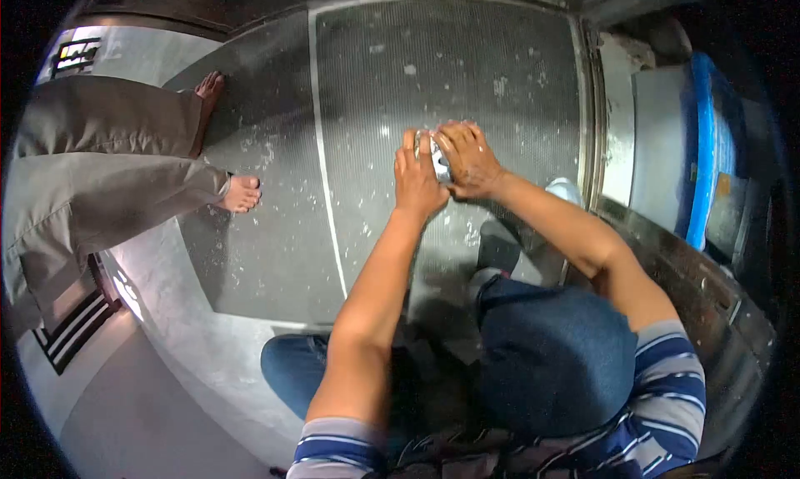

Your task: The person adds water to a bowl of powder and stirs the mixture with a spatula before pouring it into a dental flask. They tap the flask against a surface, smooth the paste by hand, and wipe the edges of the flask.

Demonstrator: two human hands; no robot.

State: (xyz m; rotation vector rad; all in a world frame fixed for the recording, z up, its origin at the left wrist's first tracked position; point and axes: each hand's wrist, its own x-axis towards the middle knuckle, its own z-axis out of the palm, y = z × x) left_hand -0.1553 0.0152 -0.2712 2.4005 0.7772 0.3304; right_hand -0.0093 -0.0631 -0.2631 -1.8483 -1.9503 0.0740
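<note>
Between my two hands is a small silvery metal part (442, 167) with dark openings in its side; its exact kind cannot be made out. My left hand (420, 177) curls its fingers round the near-left side of it. Against the right side presses my right hand (472, 160), fingers bent over the top. Most of the part is hidden behind my fingers. Both hands are held over the dark ribbed mat (467, 70).
Another person's bare foot (242, 194) and trousered legs (125, 120) are at the left. A white line (323, 145) crosses the mat. A blue-edged container (702, 145) stands at the right, near a small pale object (564, 189). My bent knee (554, 346) is below.
</note>
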